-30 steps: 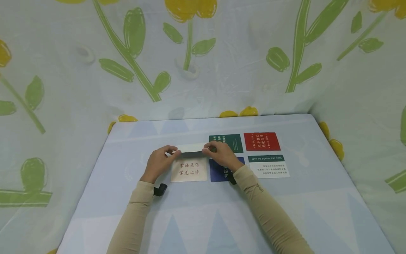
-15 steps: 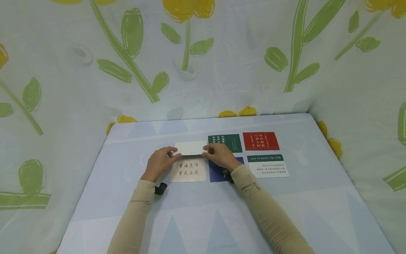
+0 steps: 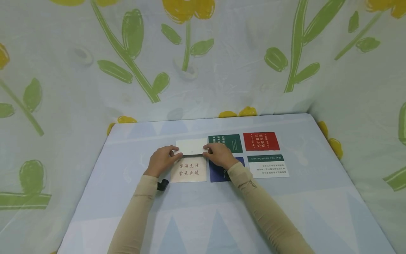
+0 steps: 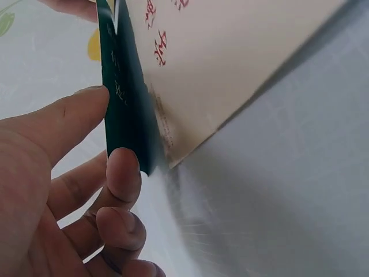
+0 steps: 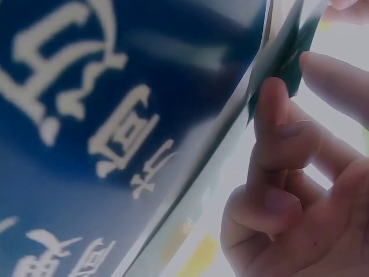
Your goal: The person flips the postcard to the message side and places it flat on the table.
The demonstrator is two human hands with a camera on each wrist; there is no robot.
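Observation:
My left hand (image 3: 162, 159) and right hand (image 3: 220, 155) pinch a card (image 3: 191, 146) by its two short ends, thumbs on the near side. Its plain white side faces up in the head view; in the left wrist view its dark green underside (image 4: 128, 109) shows, with light lettering. The card is tilted, its near edge close to the far edge of a cream card (image 3: 188, 173) with brown-red writing. Below my right hand lies a blue card (image 3: 218, 175), partly covered by the hand and wrist; its white characters show large in the right wrist view.
A green card (image 3: 234, 143), partly behind my right fingers, and a red card (image 3: 261, 141) lie in the back row. A white card with a green band (image 3: 269, 170) lies front right. The pale cloth-covered table (image 3: 193, 218) meets flower-printed curtains (image 3: 222, 84) behind and at both sides.
The held card has tipped flatter, so more of its white side shows and the dark strip along its near edge has thinned. Both hands have barely moved; the other cards lie still.

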